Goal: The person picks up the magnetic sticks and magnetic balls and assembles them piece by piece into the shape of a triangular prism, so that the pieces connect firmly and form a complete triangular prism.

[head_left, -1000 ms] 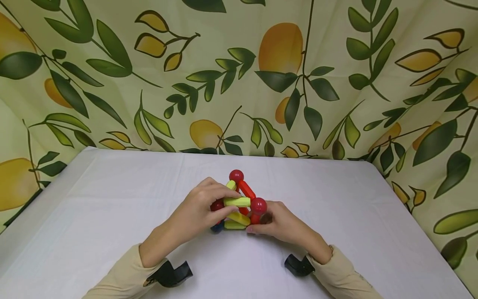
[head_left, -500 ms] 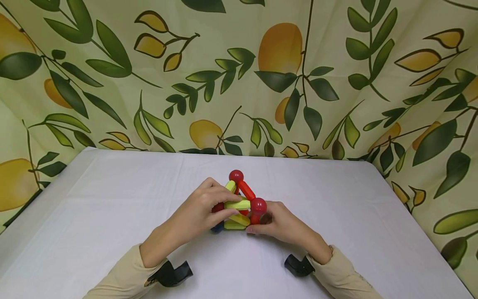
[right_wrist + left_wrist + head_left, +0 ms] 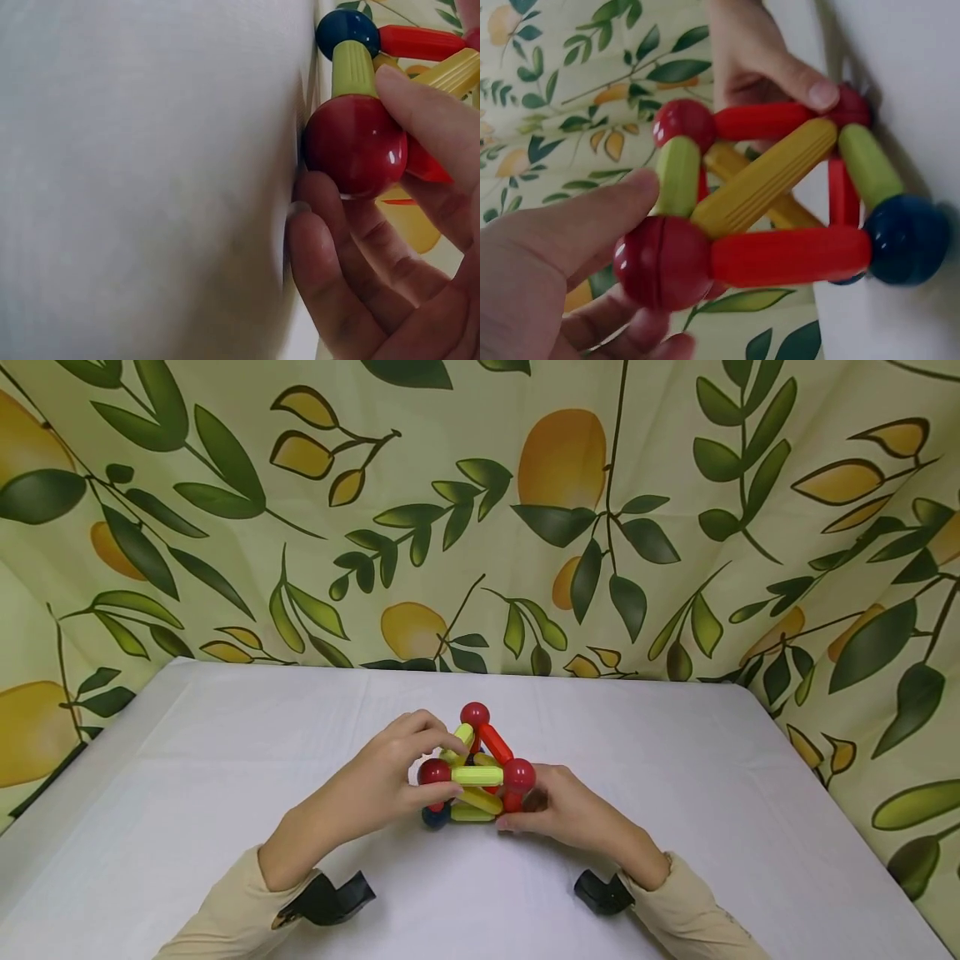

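Observation:
A ball-and-stick toy frame [image 3: 477, 776] stands on the table, its red balls joined by lime, yellow and red sticks. My left hand [image 3: 375, 777] surrounds its upper left red ball [image 3: 662, 262] loosely, thumb and forefinger spread apart. In the left wrist view the thumb tip lies by a lime stick [image 3: 677, 176], with the other fingers below the ball. My right hand [image 3: 573, 810] holds the frame's lower right corner, its thumb and curled fingers about a red ball [image 3: 355, 146]. A dark blue ball [image 3: 906, 240] forms the lower left corner. Fingers partly cover the far side.
A white cloth covers the table [image 3: 225, 760]. Behind it hangs a curtain [image 3: 450, 543] printed with leaves and fruit. Each wrist bears a black camera mount [image 3: 326, 900] close above the tabletop.
My left hand has loosened and drawn slightly left, uncovering the upper left red ball and the front lime stick. That stick now lies level. The right hand stays at its corner.

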Motion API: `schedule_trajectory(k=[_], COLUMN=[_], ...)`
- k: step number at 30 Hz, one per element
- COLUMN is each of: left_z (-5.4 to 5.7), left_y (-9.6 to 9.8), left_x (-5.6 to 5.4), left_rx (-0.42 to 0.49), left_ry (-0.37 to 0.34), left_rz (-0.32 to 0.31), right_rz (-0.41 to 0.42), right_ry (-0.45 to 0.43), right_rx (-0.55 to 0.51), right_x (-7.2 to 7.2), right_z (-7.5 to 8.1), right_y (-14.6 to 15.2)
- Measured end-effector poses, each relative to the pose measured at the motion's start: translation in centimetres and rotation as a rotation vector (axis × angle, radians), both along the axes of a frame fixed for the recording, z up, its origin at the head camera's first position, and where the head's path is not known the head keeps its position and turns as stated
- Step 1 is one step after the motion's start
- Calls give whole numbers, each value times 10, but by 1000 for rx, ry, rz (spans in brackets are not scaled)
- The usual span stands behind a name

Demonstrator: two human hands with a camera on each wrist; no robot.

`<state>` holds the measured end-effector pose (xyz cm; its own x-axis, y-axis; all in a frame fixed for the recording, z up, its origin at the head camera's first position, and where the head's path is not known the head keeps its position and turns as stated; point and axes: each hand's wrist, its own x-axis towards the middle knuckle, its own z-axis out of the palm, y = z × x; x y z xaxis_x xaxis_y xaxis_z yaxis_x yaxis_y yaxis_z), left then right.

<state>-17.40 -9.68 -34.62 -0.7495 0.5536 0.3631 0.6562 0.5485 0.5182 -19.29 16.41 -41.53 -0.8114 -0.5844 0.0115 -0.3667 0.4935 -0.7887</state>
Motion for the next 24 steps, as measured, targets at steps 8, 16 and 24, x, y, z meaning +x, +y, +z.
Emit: schedule_trajectory(k=[8, 16, 24], left_z=[8, 9, 1], left_y=[-19, -24, -21], left_x=[-7, -8, -12], left_rx=[-51, -67, -14], left_ry=[-214, -210, -196], left_rz=[-57, -91, -49], right_rz=[15, 10, -60], right_ry=[1, -36, 37], right_rx=[3, 12, 31], right_x=[-1, 2, 1], right_z=[2, 3, 2], right_y=[1, -2, -2])
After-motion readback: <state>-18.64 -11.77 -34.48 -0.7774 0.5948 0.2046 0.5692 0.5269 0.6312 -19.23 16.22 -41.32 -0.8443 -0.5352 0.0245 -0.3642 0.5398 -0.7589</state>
